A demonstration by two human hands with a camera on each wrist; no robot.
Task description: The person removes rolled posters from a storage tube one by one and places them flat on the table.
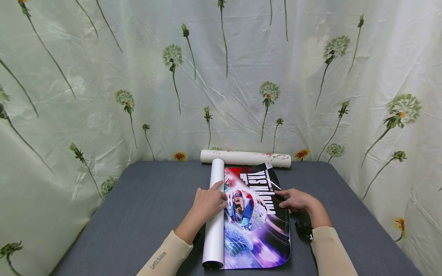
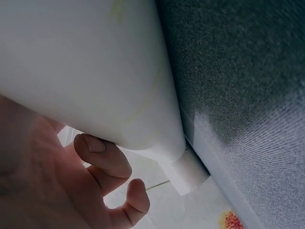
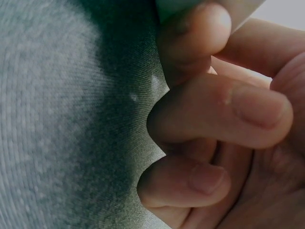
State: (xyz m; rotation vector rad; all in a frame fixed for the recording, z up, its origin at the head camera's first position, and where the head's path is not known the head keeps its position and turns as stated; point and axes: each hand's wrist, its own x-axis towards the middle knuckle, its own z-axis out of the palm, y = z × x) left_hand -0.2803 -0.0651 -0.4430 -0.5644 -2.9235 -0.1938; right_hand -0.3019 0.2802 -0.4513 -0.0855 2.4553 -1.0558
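A glossy poster (image 1: pixel 248 234) with a helmeted racing driver and large white lettering lies on the dark table, partly unrolled. Its left part forms a white roll (image 1: pixel 215 230), which also fills the upper left wrist view. My left hand (image 1: pixel 208 201) rests on that roll, the index finger pointing along it and the other fingers loosely bent. At the poster's right edge, my right hand (image 1: pixel 298 202) pinches the sheet between thumb and index finger. The right wrist view shows its other fingers curled below the sheet's edge (image 3: pixel 245 12), close over the table cloth.
Behind the poster, a second white roll (image 1: pixel 238 156) with a floral print lies crosswise along the far edge of the dark grey table (image 1: pixel 155 207). A curtain (image 1: pixel 138 57) with dandelion patterns hangs right behind the table.
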